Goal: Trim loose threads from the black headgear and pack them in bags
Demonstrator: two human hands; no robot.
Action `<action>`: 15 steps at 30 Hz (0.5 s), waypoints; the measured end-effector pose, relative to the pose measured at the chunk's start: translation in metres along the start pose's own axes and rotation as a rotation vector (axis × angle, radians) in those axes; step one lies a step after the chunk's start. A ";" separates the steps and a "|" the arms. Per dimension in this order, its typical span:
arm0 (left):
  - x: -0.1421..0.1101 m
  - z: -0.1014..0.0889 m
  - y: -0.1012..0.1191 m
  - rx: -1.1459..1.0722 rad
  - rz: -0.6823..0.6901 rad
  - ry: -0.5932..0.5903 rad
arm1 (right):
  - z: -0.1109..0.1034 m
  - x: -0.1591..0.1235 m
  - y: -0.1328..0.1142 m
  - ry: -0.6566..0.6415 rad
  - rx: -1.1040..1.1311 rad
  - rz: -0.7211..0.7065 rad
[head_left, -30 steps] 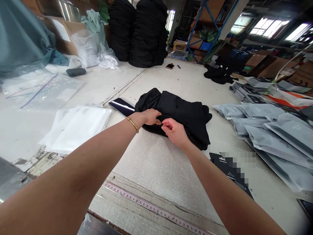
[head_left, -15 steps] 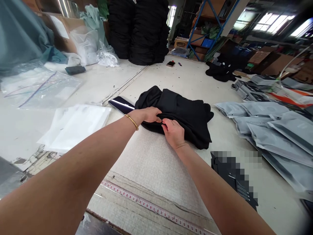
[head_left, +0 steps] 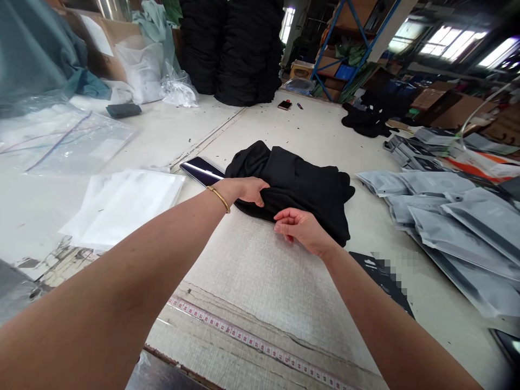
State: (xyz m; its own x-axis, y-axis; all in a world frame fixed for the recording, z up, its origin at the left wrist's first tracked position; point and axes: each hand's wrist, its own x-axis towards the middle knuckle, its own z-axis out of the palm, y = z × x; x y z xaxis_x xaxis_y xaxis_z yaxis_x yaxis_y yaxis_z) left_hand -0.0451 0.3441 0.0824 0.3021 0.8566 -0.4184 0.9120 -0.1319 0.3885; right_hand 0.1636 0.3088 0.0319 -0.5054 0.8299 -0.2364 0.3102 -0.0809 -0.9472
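Observation:
A bundle of folded black garments lies on the pale table in the middle of the head view. My left hand, with a gold bangle at its wrist, grips the near left edge of the cloth, fingers on top and thumb below. Just in front of the bundle's near edge is my right hand, its fingers loosely bent and apart with nothing visible in them. A dark-screened tablet or phone pokes out from the bundle's left side, partly covered by it.
White plastic bags lie at the left. Grey packed pouches are heaped at the right, beside a black printed card. A pink tape measure runs along the near edge. Tall black fabric stacks stand at the back.
My right hand has left the cloth and moved slightly right and toward me, its fingers loosening. My left hand stays on the cloth, which has barely shifted.

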 end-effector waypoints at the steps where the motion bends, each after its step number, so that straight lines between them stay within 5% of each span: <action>1: 0.000 0.000 0.000 0.000 -0.008 0.003 | -0.003 -0.005 -0.002 -0.076 -0.013 0.039; 5: 0.001 0.002 -0.003 -0.004 -0.005 -0.001 | -0.008 -0.033 -0.009 -0.201 -0.151 0.128; 8: 0.002 0.003 -0.007 -0.020 0.004 -0.002 | -0.011 -0.072 -0.011 -0.157 -0.348 0.106; 11: 0.004 0.006 -0.009 -0.041 0.026 0.021 | -0.029 -0.133 0.005 0.026 -0.656 0.077; 15: 0.010 0.019 -0.009 -0.006 0.131 0.138 | -0.070 -0.235 0.072 0.478 -0.950 0.052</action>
State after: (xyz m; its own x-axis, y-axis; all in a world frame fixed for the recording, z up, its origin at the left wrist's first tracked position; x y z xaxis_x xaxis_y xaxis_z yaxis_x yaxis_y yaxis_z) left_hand -0.0449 0.3444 0.0586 0.3767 0.8928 -0.2471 0.8657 -0.2443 0.4368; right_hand 0.3611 0.1465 0.0344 -0.1685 0.9852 0.0331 0.9279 0.1698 -0.3320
